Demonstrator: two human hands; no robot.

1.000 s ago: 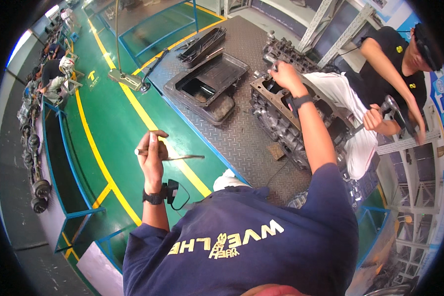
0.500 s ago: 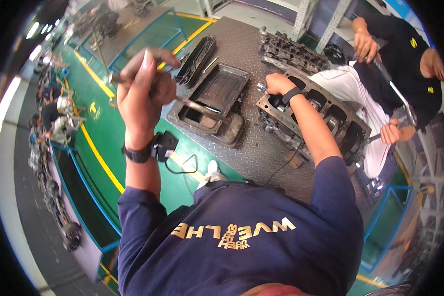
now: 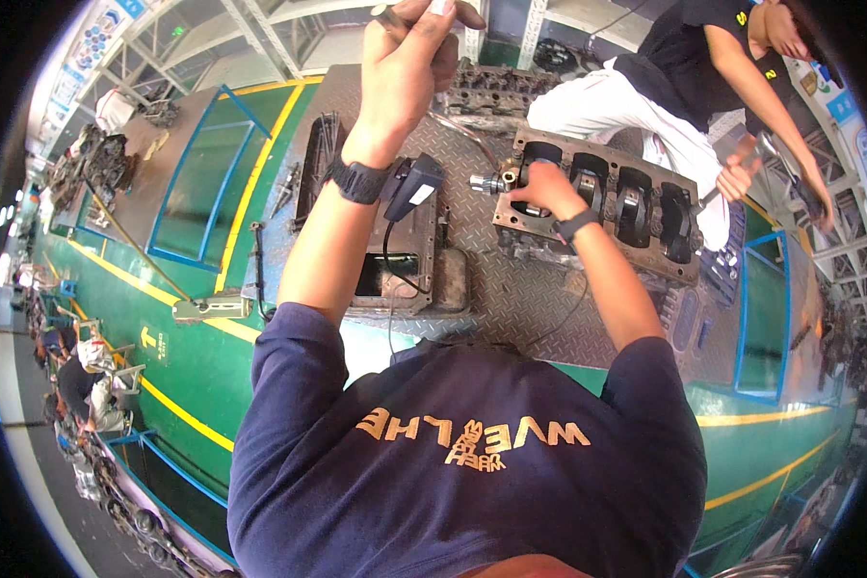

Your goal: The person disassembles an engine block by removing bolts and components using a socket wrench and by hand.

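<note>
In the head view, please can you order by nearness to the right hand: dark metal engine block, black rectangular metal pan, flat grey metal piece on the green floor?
1. Dark metal engine block: the right hand is over its left end.
2. Black rectangular metal pan: left of the block.
3. Flat grey metal piece: farthest left.
</note>
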